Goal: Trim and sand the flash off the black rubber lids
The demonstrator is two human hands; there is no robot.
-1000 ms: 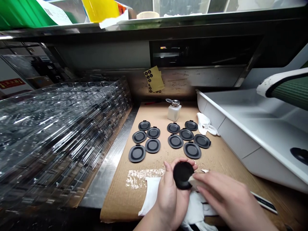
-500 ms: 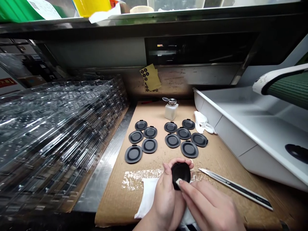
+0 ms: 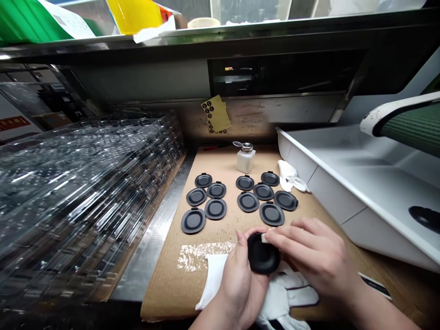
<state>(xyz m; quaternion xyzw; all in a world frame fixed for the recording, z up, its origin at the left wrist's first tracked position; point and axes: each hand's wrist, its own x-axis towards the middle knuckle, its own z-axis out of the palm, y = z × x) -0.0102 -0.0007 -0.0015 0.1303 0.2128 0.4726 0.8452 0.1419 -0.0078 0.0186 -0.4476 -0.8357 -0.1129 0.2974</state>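
Cradled in my left hand point(image 3: 240, 279) is a round black plastic lid point(image 3: 263, 259), its dished side facing me. My right hand point(image 3: 316, 252) pinches a small whitish piece point(image 3: 264, 238), which touches the lid's upper rim; its exact kind does not show. Several similar black lids point(image 3: 215, 208) lie on the cardboard beyond my hands, in a left group and a right group. Below my hands rests a white glove point(image 3: 278, 298), partly hidden by them. A utility knife point(image 3: 374, 286) lies under my right forearm, with only its end showing.
A white bottle with a metal pump top point(image 3: 245, 160) stands at the back of the cardboard point(image 3: 165, 284). A crumpled white cloth point(image 3: 290, 176) lies against a large white tray point(image 3: 309, 178) on the right. Stacked clear plastic trays point(image 3: 103, 192) fill the left side.
My right hand has moved up and right, taking the whitish piece from the lid's lower part to its upper rim. More of the glove shows; the knife is now mostly covered.
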